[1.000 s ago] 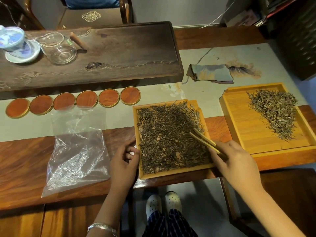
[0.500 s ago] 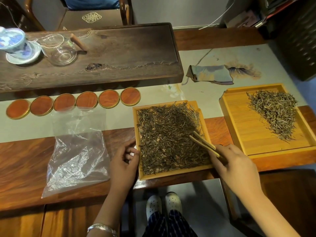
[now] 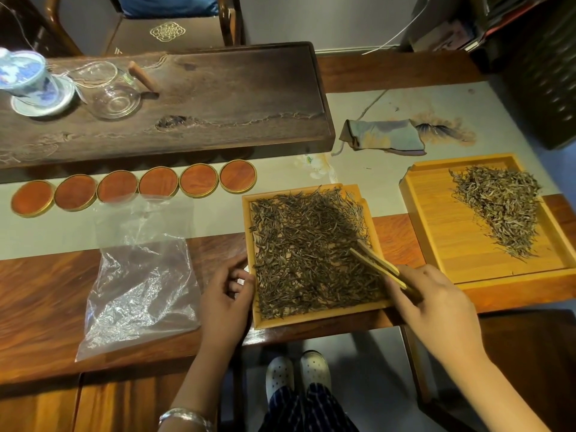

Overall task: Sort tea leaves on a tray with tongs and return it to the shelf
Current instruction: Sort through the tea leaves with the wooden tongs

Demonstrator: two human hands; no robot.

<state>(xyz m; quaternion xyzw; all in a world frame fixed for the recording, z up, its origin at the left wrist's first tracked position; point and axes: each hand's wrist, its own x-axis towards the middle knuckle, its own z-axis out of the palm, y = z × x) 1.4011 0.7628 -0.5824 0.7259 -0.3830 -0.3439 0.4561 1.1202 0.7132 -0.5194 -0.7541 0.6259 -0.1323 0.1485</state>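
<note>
1. Tray (image 3: 254,319): sits at the front edge of the surface (image 3: 46,291), between your 2 hands. Dark tea leaves (image 3: 305,251) cover nearly all of its floor.

2. Tongs (image 3: 378,266): bamboo, held in your right hand (image 3: 436,307) at the tray's right side. The 2 tips point into the leaves, a narrow gap between them; whether they pinch a leaf cannot be told.

3. Right hand: grip curled round the tongs' rear end, fingers pressed along the 2 arms.

4. Left hand (image 3: 224,304): rests against the tray's left rim, fingers loosely curled, thumb touching the rim. A silver bangle (image 3: 184,417) sits on that wrist.

5. Second tray (image 3: 420,219): at the right edge of the surface, apart from the first. A paler heap of leaves (image 3: 498,207) lies in its far right part.

6. Plastic bag (image 3: 140,275): clear, crumpled, lying flat left of your left hand.

7. Coasters (image 3: 134,188): 6 round ones in a row, behind the bag.

8. Tea board (image 3: 218,98): dark wood, at the far left, carrying a lidded cup (image 3: 28,79) and a glass pitcher (image 3: 109,92).

9. Cloth (image 3: 383,138): folded, behind the 2 trays.
</note>
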